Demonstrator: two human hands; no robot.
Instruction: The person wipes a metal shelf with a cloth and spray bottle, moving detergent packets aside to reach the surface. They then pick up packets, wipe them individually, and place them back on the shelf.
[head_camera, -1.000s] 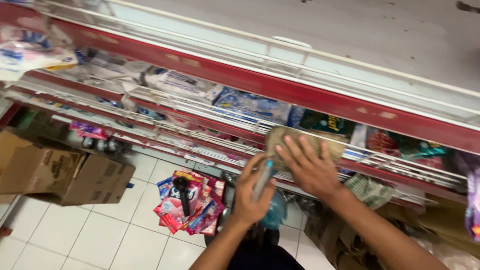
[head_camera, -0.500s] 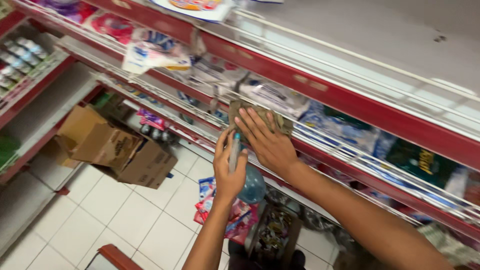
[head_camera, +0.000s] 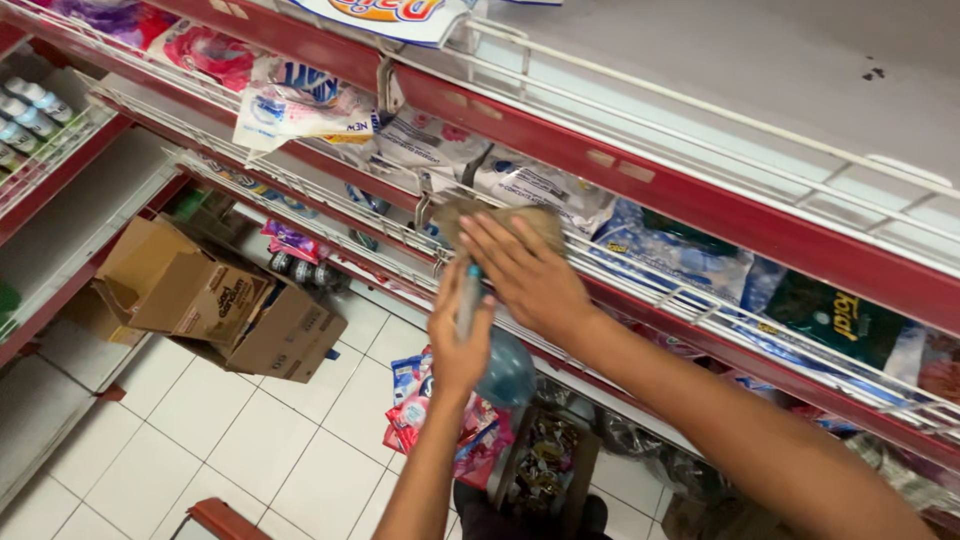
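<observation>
Red shop shelving (head_camera: 640, 175) fills the view; at its wire rail the right hand (head_camera: 530, 275) presses a brown cloth (head_camera: 500, 220) flat, while at seven o'clock the left hand (head_camera: 458, 340) grips a spray bottle (head_camera: 470, 290).

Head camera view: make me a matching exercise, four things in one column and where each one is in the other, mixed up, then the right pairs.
Things:
1. brown cloth
2. cardboard boxes
3. spray bottle
4. small bottles

Places:
A. on the tiled floor under the shelves
B. in the left hand
C. under the right hand, on the wire shelf rail
D. on the shelf at the far left

Pairs: 1-C, 2-A, 3-B, 4-D
</observation>
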